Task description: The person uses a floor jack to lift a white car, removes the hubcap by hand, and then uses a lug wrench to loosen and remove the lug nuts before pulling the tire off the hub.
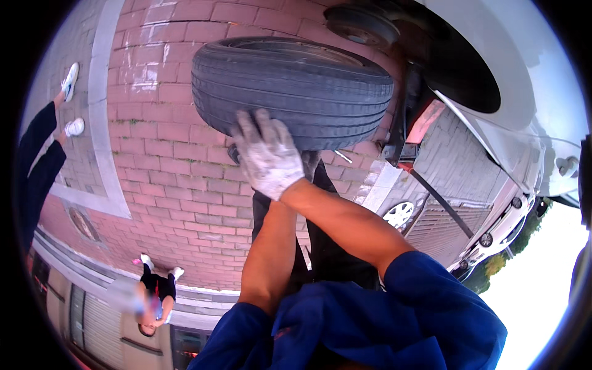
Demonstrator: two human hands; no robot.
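A dark car tyre on its rim is before me, its worn, grooved tread toward me. My right hand, in a soiled white work glove, rests on the lower left of the tread with fingers stretched out and apart. My left forearm passes behind the right wrist. The left hand is mostly hidden there; a grey patch below the tyre may be its glove. Beyond the tyre, a bare wheel hub shows under the white car. Beside the tyre stands a dark and red jack.
Reddish brick paving spreads around me. A long dark bar extends from the jack, near a white wheel cover. A thin metal rod pokes out below the tyre. People stand at the left and lower left; parked cars are at right.
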